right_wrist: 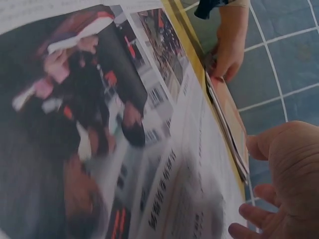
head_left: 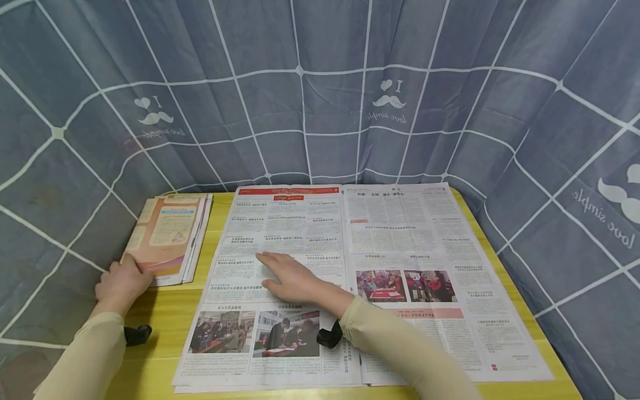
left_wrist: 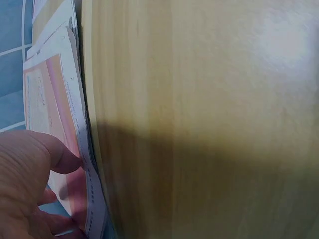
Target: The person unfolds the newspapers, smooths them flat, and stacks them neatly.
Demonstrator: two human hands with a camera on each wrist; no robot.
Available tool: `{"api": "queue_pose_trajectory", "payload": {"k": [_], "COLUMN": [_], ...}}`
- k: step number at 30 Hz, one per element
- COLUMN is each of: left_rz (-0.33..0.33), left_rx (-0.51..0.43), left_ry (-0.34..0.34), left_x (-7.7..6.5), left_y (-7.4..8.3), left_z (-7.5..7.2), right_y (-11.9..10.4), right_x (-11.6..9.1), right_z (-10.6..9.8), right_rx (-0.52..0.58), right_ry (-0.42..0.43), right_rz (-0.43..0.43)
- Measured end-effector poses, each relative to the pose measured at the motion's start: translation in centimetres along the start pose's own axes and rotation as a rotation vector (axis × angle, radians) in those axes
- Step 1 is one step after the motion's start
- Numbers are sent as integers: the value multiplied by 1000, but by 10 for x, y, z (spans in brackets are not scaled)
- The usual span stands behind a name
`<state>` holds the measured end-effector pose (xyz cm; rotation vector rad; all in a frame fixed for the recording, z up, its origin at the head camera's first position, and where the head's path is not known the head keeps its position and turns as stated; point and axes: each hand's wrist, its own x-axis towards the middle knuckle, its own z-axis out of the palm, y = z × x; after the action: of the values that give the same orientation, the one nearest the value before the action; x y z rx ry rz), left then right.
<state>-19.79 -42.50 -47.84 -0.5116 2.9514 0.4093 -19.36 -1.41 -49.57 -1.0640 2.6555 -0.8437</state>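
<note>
A stack of folded newspapers (head_left: 167, 236) with an orange-pink top page lies at the left of the table. My left hand (head_left: 123, 282) grips its near left corner; in the left wrist view, the thumb (left_wrist: 67, 160) lies on the printed page close to the edge, with the fingers curled at the corner. A large newspaper (head_left: 295, 244) is spread out flat in the middle, its fold running front to back. Over its left page is my right hand (head_left: 295, 278), fingers loosely extended, holding nothing. In the right wrist view the right hand (right_wrist: 284, 184) shows above the page.
The yellow wood-grain table (head_left: 160, 328) shows between the stack and the spread newspaper. A grey-blue curtain (head_left: 325, 100) with white grid lines surrounds the table at the back and sides. Each wrist wears a black device (head_left: 136, 335).
</note>
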Motion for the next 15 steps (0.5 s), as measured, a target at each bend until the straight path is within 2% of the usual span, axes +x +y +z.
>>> {"api": "queue_pose_trajectory", "payload": {"k": [5,15], "left_rz": [-21,-51], "left_rx": [7,-55], "left_ry": [31,108], "left_x": [1,4], "left_y": [3,6], "left_z": [1,-2], "right_y": [-8,-10], "right_x": [8,9], "right_z": [8,16], "right_rx": [8,-10], "right_ry": [-12,-17], "right_rz": [-18,-23]}}
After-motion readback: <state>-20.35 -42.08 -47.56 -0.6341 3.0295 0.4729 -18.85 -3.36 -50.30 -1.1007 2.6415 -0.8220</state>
